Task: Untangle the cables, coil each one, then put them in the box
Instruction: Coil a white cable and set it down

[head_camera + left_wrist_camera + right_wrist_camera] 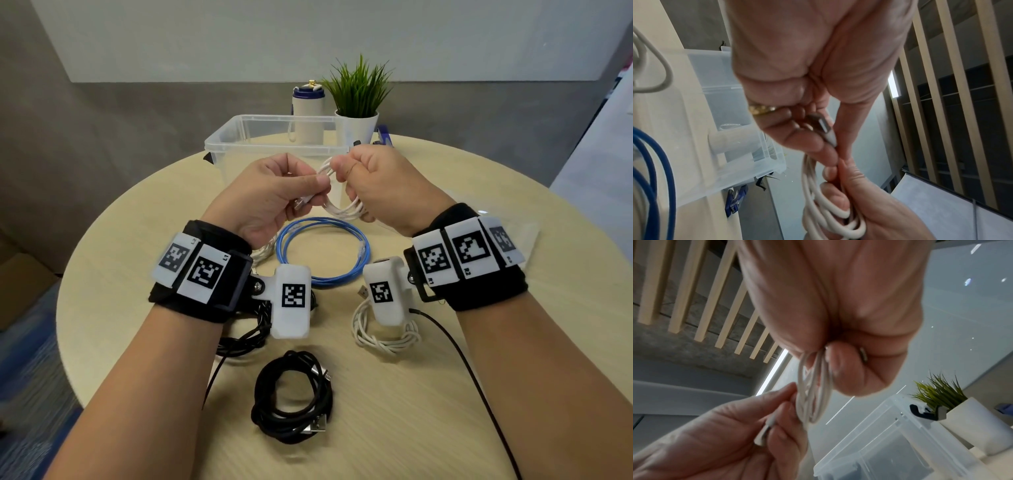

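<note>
The table [428, 394] carries everything I am working through, and I keep the box [274, 147] at its far side, open and just beyond my hands, so a finished coil needs only a short reach to drop in. I judge the box to have no cables in it yet; its clear walls show none.

On the table between my wrists lies the blue cable [322, 250], already looped into a wide ring. Nearest me sits the black cable [291, 397], coiled with its plug on top. A white coiled cable [383, 335] lies under my right wrist, and a further dark bundle [239, 339] lies under my left, partly hidden.

I hold the white cable [342, 205] up over the blue ring, clear of the others so nothing re-tangles. My right hand [380, 185] is fisted round its gathered loops, fingers curled through them to keep the coil's shape. My left hand [274, 195] pinches the free end between thumb and forefinger, the metal plug [823, 125] lying back along my palm. Both hands are raised, knuckles nearly touching, palms turned inward. I judge I am tucking this end round the bundle to finish the coil.
</note>
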Available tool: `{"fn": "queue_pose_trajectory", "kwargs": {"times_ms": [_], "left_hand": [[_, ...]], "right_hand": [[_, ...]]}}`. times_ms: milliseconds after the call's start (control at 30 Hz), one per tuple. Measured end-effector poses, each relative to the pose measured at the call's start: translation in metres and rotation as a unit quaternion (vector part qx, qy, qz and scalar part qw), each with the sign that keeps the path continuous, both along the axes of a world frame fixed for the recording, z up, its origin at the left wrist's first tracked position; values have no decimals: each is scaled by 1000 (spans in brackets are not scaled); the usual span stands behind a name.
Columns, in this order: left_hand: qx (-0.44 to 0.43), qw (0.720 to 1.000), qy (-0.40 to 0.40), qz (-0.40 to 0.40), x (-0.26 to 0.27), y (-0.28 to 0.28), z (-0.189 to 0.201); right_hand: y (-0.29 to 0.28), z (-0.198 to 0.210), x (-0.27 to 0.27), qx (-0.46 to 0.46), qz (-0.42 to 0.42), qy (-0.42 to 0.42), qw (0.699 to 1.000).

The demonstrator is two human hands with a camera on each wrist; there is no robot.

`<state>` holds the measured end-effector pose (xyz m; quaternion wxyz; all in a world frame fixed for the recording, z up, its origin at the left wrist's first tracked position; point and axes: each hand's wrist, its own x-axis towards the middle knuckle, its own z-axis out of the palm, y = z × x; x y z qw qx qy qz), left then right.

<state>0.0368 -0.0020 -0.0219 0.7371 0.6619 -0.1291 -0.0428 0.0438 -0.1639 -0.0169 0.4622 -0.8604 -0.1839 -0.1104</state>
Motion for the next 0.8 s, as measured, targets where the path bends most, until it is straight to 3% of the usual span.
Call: {"fn": "queue_pose_trajectory", "kwargs": {"times_ms": [367,500,800], "left_hand": [[-33,998,-44,-22,-2,4,2],[-34,998,-51,-32,-2,4,3],[-2,997,-73,38,0,2,2]], "right_hand": [[-1,-2,1,65,33,8,997],[-2,-3,0,37,42,17,998],[-4,-2,-4,-11,39,18,999]]}}
